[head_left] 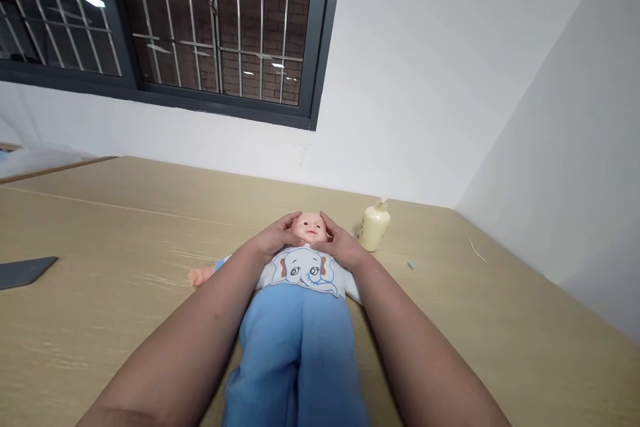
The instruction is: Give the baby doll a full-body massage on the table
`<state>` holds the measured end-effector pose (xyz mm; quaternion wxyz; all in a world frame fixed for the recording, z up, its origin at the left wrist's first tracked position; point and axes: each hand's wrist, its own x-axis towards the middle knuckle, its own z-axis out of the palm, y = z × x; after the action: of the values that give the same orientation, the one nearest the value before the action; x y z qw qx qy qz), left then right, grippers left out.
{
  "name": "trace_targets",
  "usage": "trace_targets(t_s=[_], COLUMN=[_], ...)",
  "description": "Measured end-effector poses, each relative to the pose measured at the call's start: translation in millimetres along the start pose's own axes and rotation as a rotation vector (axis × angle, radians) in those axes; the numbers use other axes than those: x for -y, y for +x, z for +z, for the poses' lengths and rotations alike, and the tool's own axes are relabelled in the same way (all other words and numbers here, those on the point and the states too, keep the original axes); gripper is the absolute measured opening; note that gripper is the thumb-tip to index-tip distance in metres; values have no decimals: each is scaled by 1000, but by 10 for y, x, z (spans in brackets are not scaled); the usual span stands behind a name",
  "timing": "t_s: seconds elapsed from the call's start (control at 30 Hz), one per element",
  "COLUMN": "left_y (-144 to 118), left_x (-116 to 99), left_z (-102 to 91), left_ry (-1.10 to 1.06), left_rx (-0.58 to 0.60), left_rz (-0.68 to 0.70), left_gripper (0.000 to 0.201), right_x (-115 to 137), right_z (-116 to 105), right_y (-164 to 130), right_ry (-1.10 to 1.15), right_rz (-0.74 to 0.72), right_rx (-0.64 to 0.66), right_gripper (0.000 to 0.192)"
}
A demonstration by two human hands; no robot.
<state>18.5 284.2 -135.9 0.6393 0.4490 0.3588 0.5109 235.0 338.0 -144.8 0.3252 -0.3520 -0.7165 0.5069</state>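
Observation:
A baby doll (300,320) lies on its back on the wooden table, head away from me. It wears blue trousers and a white top with an elephant face printed on the chest. My left hand (277,237) cups one side of the doll's head, and my right hand (341,242) cups the other, thumbs near its chin and fingertips by its crown. Between my hands the doll's face shows. One doll hand (200,276) sticks out past my left forearm; the doll's other hand is hidden behind my right arm.
A cream pump bottle (375,225) stands right of the doll's head. Near it lies a small bluish scrap (411,265), with a thin pale strip (477,249) farther right. A dark flat object (27,272) lies at the left. White walls and a barred window (220,27) rise behind the table.

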Motion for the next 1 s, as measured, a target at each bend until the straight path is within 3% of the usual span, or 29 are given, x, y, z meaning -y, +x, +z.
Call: trace_targets(t_s=[0.2,0.4,0.5,0.63,0.73,1.0], left_y=[48,30,-1,-2,30,74], left_x=[-14,1,-8,-7,9,32], left_z=[-58,9,54,72,62,45], left_ry=[-40,-35,22,109,141,193], left_rx=[19,-16,-25,-50,-50,-80], left_rz=[6,3,-5,-5,8,43], left_gripper=[84,83,99,117,119,114], right_x=[-60,-9,27,108,175,263], right_z=[-86,-53,-5,65,101,103], right_y=[-9,-42,-49,-59,-76,-106], right_ry=[353,407,303,-2,-124,-177], right_rz=[68,130,104,68,55,26], right_rx=[93,55,14,-56,-76,-62], right_gripper=[108,95,98,115,123,129])
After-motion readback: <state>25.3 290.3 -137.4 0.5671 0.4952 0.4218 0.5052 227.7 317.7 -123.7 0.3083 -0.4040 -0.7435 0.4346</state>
